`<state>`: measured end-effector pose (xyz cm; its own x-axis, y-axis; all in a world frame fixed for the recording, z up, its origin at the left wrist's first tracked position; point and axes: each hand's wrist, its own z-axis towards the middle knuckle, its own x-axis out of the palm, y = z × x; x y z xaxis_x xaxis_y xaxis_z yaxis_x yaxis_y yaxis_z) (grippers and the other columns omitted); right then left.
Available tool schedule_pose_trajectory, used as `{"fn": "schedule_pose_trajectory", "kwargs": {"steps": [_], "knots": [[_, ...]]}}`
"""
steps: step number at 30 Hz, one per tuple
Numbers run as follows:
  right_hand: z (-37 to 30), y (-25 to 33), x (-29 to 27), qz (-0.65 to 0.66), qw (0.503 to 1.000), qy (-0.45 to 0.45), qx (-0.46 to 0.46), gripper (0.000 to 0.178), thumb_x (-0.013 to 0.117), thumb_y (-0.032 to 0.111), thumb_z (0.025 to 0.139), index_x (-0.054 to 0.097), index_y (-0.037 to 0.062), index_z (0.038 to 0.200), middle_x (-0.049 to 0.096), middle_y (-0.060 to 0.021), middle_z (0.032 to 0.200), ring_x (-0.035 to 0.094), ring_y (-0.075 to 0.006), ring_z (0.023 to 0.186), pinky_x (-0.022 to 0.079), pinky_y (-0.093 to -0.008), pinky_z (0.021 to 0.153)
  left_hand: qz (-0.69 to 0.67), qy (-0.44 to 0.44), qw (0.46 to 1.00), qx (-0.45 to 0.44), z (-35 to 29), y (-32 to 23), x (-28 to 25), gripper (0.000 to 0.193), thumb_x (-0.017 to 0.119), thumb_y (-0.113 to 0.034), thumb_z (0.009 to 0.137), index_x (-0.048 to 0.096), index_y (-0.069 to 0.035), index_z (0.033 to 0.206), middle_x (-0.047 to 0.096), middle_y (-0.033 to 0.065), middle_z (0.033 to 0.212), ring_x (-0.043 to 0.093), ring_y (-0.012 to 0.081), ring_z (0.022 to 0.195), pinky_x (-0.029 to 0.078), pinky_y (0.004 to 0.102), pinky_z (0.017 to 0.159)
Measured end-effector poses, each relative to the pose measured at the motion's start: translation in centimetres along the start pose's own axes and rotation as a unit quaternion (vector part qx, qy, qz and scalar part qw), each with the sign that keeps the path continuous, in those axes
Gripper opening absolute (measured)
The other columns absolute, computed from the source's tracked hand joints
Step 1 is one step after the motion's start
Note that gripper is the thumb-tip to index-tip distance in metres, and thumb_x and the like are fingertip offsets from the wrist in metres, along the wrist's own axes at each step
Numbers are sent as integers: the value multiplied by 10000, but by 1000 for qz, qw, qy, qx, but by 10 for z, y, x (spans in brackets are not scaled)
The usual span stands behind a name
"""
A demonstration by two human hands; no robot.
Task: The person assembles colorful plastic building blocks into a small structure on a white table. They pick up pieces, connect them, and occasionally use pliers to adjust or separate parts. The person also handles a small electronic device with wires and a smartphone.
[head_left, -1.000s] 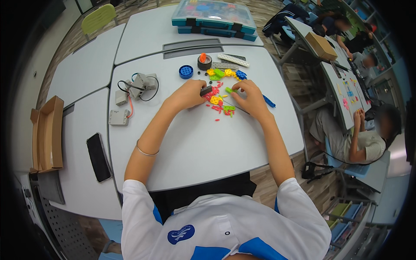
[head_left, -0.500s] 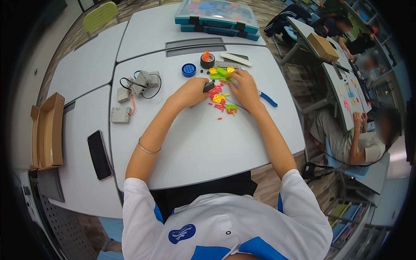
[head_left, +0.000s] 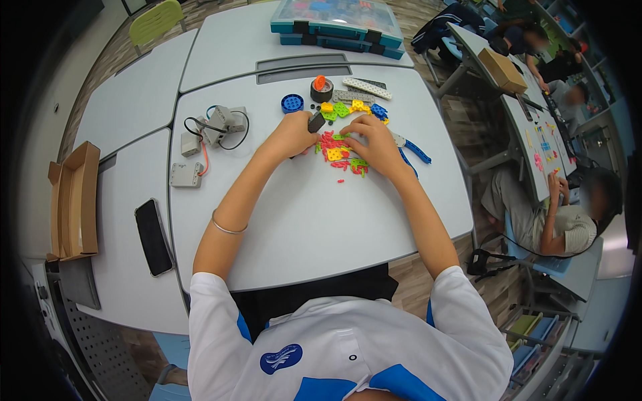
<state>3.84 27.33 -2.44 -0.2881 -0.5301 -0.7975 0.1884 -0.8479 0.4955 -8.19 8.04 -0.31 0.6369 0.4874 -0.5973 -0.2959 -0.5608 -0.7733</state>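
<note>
My left hand (head_left: 292, 137) is closed around a dark grey block-like piece (head_left: 316, 121), which sticks up past the fingers at the left edge of a pile of small pink pegs (head_left: 328, 142). My right hand (head_left: 374, 145) curls over the pile's right side. Its fingertips close on a small green building piece (head_left: 340, 137), partly covered by the fingers. A yellow building piece (head_left: 334, 154) and another green piece (head_left: 359, 162) lie among the pegs. Beyond my hands sit more green pieces (head_left: 341, 109), yellow pieces (head_left: 359, 105) and blue pieces (head_left: 379, 112).
Blue-handled pliers (head_left: 418, 152) lie right of my right hand. Farther back are a blue wheel (head_left: 292, 103), a black tyre (head_left: 322, 91) and a white beam (head_left: 367, 88). Wired grey modules (head_left: 214, 130), a phone (head_left: 154, 238) and teal cases (head_left: 334, 41) surround the work. People sit at right.
My right hand has drawn back from the far pieces to the pink peg pile, uncovering blue pieces. My left hand has shifted slightly left and away from me, still with the dark piece.
</note>
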Motion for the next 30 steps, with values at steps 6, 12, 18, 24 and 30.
{"fn": "schedule_pose_trajectory", "kwargs": {"steps": [6, 12, 18, 24, 30], "knots": [[-1, 5, -8, 39, 998, 29, 41, 169, 738, 119, 818, 717, 90, 983, 607, -84, 993, 580, -259, 988, 468, -374, 873, 74, -24, 993, 84, 4, 6, 10, 202, 682, -128, 859, 677, 0, 1016, 656, 62, 721, 627, 120, 575, 492, 275, 547], [-5, -18, -13, -71, 995, -39, 52, 170, 729, 154, 832, 714, 114, 996, 611, -69, 1006, 566, -250, 1006, 432, -376, 889, -24, 60, 997, 39, 1, -1, -1, 222, 667, -157, 894, 698, -22, 1067, 671, 48, 763, 643, 111, 642, 525, 255, 609], [-3, 0, -31, -19, 997, -17, 71, 136, 726, 140, 816, 723, 87, 941, 650, -70, 920, 600, -224, 906, 464, -356, 815, -128, -73, 988, 47, -7, -18, -23, 239, 667, -224, 915, 631, 6, 972, 654, 60, 759, 653, 115, 641, 549, 265, 602], [-17, 18, -55, 28, 964, 187, 185, 116, 722, 64, 793, 709, 18, 898, 671, -81, 783, 623, -169, 730, 504, -305, 696, -220, -144, 963, 60, -3, -11, -29, 291, 600, -223, 909, 595, 26, 1059, 674, 105, 821, 679, 143, 652, 571, 295, 588], [-23, 27, -60, 45, 953, 217, 206, 188, 678, 13, 769, 690, 7, 957, 660, -82, 752, 618, -154, 690, 494, -291, 640, -146, -215, 964, 55, 2, 4, -48, 273, 608, -204, 902, 619, 21, 1057, 675, 96, 782, 677, 145, 651, 554, 290, 592]]}}
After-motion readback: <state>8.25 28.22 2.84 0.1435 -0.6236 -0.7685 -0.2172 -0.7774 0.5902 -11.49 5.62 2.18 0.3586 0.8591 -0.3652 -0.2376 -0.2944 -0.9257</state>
